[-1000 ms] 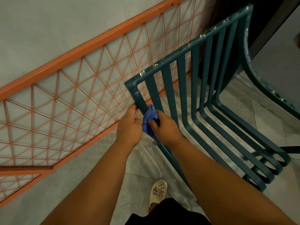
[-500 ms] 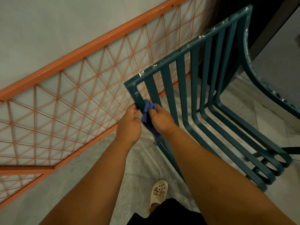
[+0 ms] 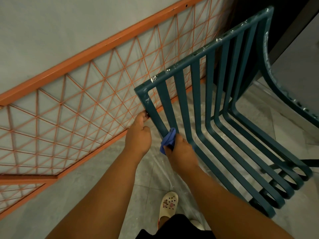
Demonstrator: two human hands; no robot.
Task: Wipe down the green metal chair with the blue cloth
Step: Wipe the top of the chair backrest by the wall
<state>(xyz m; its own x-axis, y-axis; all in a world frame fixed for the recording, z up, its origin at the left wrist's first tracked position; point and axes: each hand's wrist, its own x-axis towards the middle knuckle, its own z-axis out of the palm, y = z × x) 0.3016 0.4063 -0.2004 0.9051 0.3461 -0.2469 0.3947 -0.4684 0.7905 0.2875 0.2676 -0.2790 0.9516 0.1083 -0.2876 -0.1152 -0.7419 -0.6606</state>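
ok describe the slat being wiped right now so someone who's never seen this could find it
Start at the green metal chair beside the orange lattice railing. From the backrest corner nearest the left hand, skip the outer frame bar: it is the first slat inward. Only this one has the blue cloth bunched around it, gripped by the right hand.

An orange metal railing (image 3: 96,54) with a criss-cross wire mesh runs slantwise along a pale grey wall (image 3: 51,26). Below the railing lies a grey tiled floor (image 3: 86,171), streaked with white marks. A cream clog (image 3: 168,207) with small charms stands on the floor, well below the railing. Right of the railing's far end is a dark panel (image 3: 291,19).
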